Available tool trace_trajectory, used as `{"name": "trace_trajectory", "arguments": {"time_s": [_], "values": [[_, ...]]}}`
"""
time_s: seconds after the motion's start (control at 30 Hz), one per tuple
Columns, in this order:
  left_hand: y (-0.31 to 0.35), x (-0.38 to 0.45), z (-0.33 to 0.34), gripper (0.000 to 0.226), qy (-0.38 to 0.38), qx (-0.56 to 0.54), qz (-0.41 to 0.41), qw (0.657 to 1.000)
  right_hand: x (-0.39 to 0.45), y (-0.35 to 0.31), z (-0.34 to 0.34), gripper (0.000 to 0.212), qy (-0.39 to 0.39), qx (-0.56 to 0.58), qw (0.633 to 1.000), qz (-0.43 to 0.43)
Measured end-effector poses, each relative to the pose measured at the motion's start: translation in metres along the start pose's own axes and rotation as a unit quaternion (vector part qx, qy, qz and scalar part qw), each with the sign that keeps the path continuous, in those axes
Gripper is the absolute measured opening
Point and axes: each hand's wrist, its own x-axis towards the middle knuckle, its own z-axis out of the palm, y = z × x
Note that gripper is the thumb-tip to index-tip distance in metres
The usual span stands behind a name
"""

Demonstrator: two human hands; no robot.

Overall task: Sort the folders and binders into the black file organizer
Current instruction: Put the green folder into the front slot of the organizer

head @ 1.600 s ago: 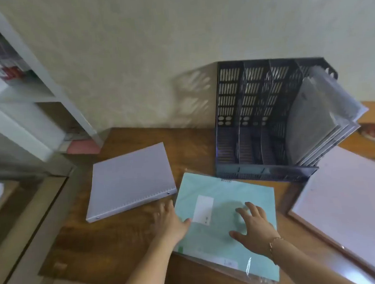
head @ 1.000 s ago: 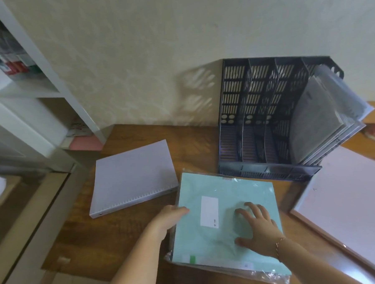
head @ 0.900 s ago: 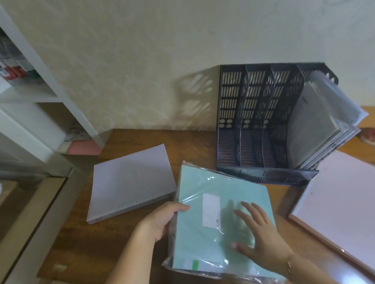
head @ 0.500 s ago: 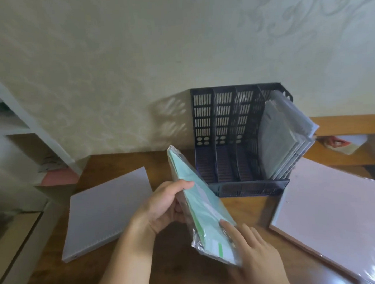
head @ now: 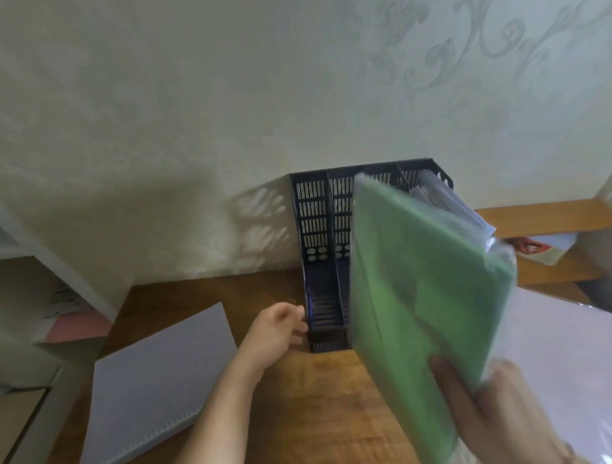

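Observation:
My right hand (head: 498, 409) grips the lower edge of a green folder pack in clear plastic wrap (head: 421, 296), lifted upright and tilted in front of the black file organizer (head: 319, 238). The pack hides the organizer's middle and right slots; clear plastic sleeves (head: 437, 196) stick up from the rightmost slot. My left hand (head: 277, 329) holds nothing, its fingers loosely bent at the organizer's front left corner. A grey ring binder (head: 153, 381) lies flat on the left of the wooden desk (head: 306, 409).
A large white binder or folder (head: 559, 360) lies flat at the right of the desk. A white shelf unit (head: 44, 281) stands at the left with pink papers (head: 79, 325) on it. The wall runs right behind the organizer. A wooden ledge (head: 552, 215) holds a small packet.
The green pack came off the desk, was tipped on edge by both hands and lifted toward the organizer. My left hand let go of it and moved to the organizer's front left corner.

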Motion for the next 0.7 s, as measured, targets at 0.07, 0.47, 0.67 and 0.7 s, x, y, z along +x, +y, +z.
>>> {"name": "trace_trajectory", "arguments": {"time_s": [0.07, 0.47, 0.67, 0.7], "values": [[-0.007, 0.024, 0.011, 0.022, 0.029, 0.095, 0.006, 0.995, 0.030, -0.015, -0.004, 0.041, 0.041, 0.020, 0.999, -0.029], [-0.067, 0.087, 0.040, 0.024, 0.072, 0.246, 0.004, 0.967, 0.124, -0.043, 0.081, 0.025, 0.024, 0.034, 0.997, -0.063], [-0.080, 0.084, 0.045, 0.018, 0.107, 0.232, 0.076, 0.964, 0.152, -0.041, 0.112, 0.031, 0.054, 0.030, 0.996, -0.062], [-0.083, 0.082, 0.045, 0.016, 0.108, 0.225, 0.090, 0.964, 0.155, -0.039, 0.117, 0.030, 0.056, 0.026, 0.997, -0.056]]}}
